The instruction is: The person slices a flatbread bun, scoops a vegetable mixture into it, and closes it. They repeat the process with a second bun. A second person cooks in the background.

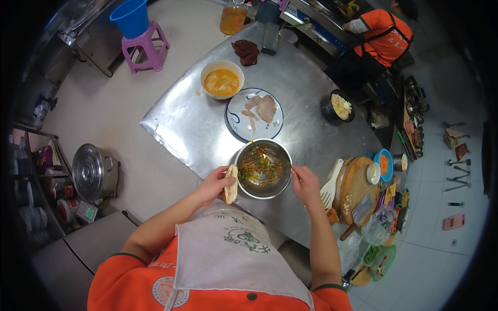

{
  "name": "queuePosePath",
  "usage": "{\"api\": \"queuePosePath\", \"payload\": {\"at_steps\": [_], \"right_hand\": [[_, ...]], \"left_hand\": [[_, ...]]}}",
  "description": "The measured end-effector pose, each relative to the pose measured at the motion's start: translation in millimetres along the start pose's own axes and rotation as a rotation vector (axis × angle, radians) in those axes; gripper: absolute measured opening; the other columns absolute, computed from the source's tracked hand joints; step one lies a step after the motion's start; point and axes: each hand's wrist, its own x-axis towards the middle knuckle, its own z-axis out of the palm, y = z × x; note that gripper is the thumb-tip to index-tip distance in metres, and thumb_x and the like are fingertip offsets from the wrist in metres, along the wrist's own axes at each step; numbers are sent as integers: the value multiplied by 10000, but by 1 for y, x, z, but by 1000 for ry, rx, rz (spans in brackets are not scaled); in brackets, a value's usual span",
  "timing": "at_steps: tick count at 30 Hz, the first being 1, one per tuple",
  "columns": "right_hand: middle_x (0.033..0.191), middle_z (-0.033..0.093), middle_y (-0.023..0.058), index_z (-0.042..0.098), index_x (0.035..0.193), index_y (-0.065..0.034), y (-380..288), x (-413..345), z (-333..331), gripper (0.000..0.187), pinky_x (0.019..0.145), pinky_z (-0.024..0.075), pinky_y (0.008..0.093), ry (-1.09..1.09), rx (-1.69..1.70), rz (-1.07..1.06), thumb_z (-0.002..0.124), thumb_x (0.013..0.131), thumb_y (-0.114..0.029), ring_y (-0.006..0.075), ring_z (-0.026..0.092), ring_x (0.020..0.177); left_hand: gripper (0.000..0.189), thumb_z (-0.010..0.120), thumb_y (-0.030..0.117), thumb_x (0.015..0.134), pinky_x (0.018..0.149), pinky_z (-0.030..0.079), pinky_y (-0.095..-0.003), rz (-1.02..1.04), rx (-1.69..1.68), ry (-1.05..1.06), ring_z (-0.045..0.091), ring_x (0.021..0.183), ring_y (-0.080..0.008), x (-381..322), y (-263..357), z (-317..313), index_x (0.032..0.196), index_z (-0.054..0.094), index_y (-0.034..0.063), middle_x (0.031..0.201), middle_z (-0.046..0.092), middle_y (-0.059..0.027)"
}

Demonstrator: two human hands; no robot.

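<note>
My left hand [214, 184] holds a split flatbread bun [231, 185] upright at the left side of a steel mixing bowl [263, 195]. Chopped green and orange vegetables [261, 166] lie in the bowl. On the bowl's right, the fingers of my right hand [305, 182] pinch something at the rim; whether it is the rim itself or a thin utensil handle, I cannot tell. Just beyond the bowl, a blue-rimmed plate [237, 126] bears slices of cooked meat [266, 109]. Behind that plate stands a bowl of orange soup [221, 81].
On the steel table [183, 112] are a dark cloth [246, 52] and a black bowl of rice [341, 105]. A round wooden board [350, 186] at right carries a cleaver [362, 210], beside a slotted turner [331, 186]. A co-worker [383, 37] stands at the stove, far right.
</note>
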Motion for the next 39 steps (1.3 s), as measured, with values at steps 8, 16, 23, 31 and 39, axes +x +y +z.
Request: {"api": "queuePosePath", "payload": {"at_steps": [8, 16, 23, 31, 39], "right_hand": [[914, 672, 126, 688, 1019, -34, -5, -12, 16, 154, 687, 539, 374, -106, 110, -93, 654, 880, -93, 319, 651, 773], [852, 660, 118, 691, 985, -41, -1, -8, -12, 143, 666, 534, 387, -79, -25, -109, 668, 854, -95, 314, 642, 747], [863, 700, 117, 699, 1016, -18, 20, -26, 29, 176, 669, 541, 337, 53, 176, 186, 643, 887, -125, 259, 680, 738], [847, 704, 117, 654, 1083, 76, 30, 3, 84, 241, 655, 560, 257, 101, 608, 528, 586, 972, -127, 128, 678, 725], [952, 700, 151, 605, 1172, 91, 21, 3, 94, 281, 673, 572, 250, -41, 1018, 819, 576, 978, -111, 154, 685, 763]], "left_hand": [[543, 637, 182, 919, 650, 544, -326, 32, 47, 63, 632, 933, -168, -1, -4, 12, 1398, 411, 63, 1093, 605, -69], [520, 616, 132, 911, 791, 534, -389, 0, 24, 121, 604, 1041, -174, -8, -6, 18, 1389, 416, 94, 1173, 588, -40], [534, 658, 191, 912, 735, 527, -351, -35, -19, 134, 617, 938, -167, -6, -11, 21, 1382, 431, 76, 1081, 597, -53], [521, 651, 189, 916, 674, 529, -311, 15, 30, 150, 627, 904, -152, -4, -8, 21, 1375, 437, 67, 1045, 616, -50], [518, 618, 143, 924, 811, 537, -364, -1, 63, 135, 610, 1043, -165, -5, -7, 22, 1399, 419, 83, 1159, 602, -46]]}}
